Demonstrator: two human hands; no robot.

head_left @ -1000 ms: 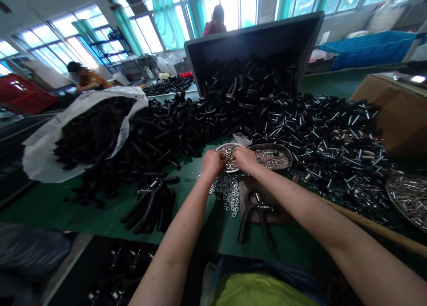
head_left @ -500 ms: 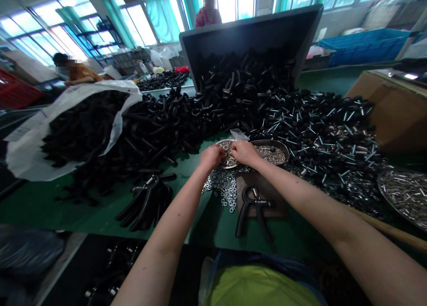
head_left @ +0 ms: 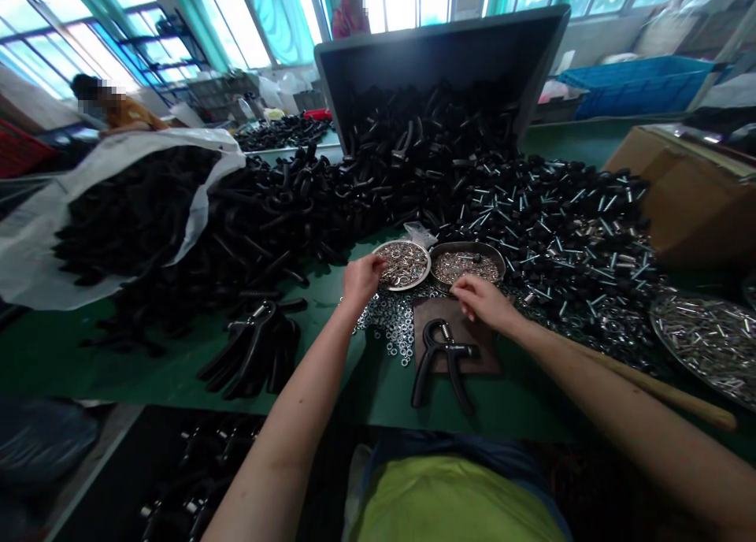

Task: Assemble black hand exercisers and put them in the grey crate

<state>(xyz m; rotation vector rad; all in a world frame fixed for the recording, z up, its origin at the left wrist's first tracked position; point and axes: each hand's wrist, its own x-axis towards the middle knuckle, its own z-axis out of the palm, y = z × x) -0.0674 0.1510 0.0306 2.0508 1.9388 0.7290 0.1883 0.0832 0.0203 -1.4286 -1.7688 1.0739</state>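
Note:
My left hand [head_left: 363,280] is at the left edge of a round metal plate [head_left: 429,268] of small metal parts. Its fingers are pinched; what they hold, if anything, is too small to tell. My right hand [head_left: 484,301] hovers by the front rim of an oval tin [head_left: 503,263] of tiny parts, thumb and fingers together, their contents hidden. Below it, a black spring hand grip [head_left: 423,369] lies partly on a brown pad [head_left: 491,356]. Loose metal nuts [head_left: 393,321] are scattered in front of the plate.
Black handles [head_left: 283,203] heap across the back, spilling from a grey bin [head_left: 442,61]. Black knobs with screws [head_left: 549,219] pile at right, near a cardboard box [head_left: 679,187] and wooden stick [head_left: 679,396]. More hand grips [head_left: 253,353] lie left. Two people are in the background.
My right hand has left the round plate and moved right and towards me, near the oval tin and above the pad. My left hand has shifted slightly left, uncovering the plate.

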